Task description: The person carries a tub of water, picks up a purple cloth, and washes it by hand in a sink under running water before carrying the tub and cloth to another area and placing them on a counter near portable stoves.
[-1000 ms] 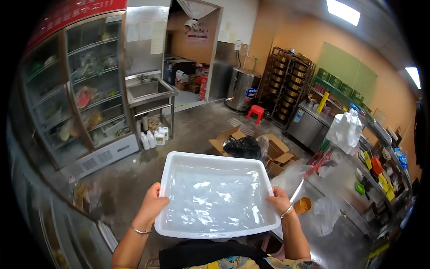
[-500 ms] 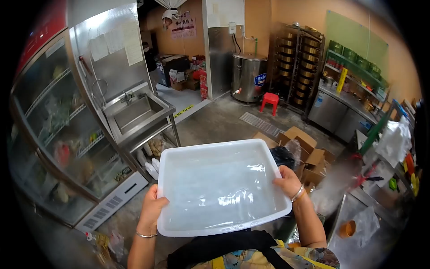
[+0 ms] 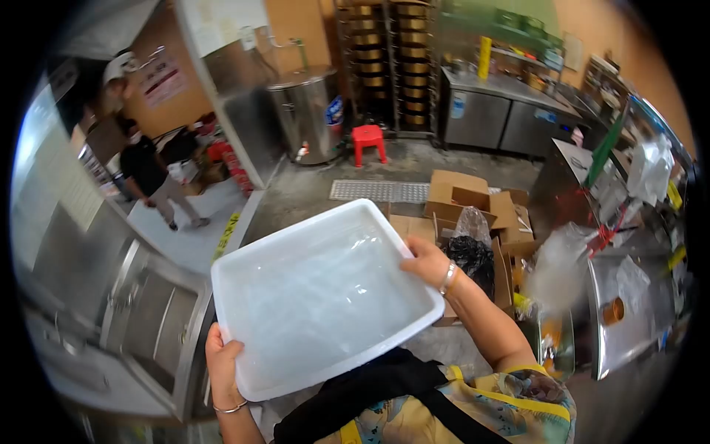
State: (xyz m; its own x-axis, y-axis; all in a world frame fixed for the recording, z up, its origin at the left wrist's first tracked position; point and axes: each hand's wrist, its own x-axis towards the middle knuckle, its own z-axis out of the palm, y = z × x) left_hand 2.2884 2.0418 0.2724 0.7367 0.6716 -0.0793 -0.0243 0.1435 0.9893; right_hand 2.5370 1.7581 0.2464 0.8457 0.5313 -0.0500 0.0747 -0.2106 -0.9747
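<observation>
A white rectangular plastic tub (image 3: 228, 275) is held out in front of my body, tilted so its left side is lower in the view. Shiny highlights lie across its bottom; it looks wet, though whether water stands in it I cannot tell. My left hand (image 3: 224, 361) grips the near left side with the thumb over the rim. On the opposite side, my right hand (image 3: 427, 263) is closed around the rim, thumb inside. The fingers beneath the tub are hidden on both sides.
A steel sink (image 3: 159, 325) stands close on the left. Open cardboard boxes (image 3: 458, 194) and a black plastic bag (image 3: 472, 259) lie ahead right. Beyond are a red stool (image 3: 367, 140) and a steel boiler (image 3: 305, 111). A person (image 3: 144, 166) stands in the doorway. A steel table (image 3: 632, 333) is at right.
My view has turned to the right, and the sink now sits lower left. The tub has shifted left and tilted, still in both hands. A person now shows in the doorway.
</observation>
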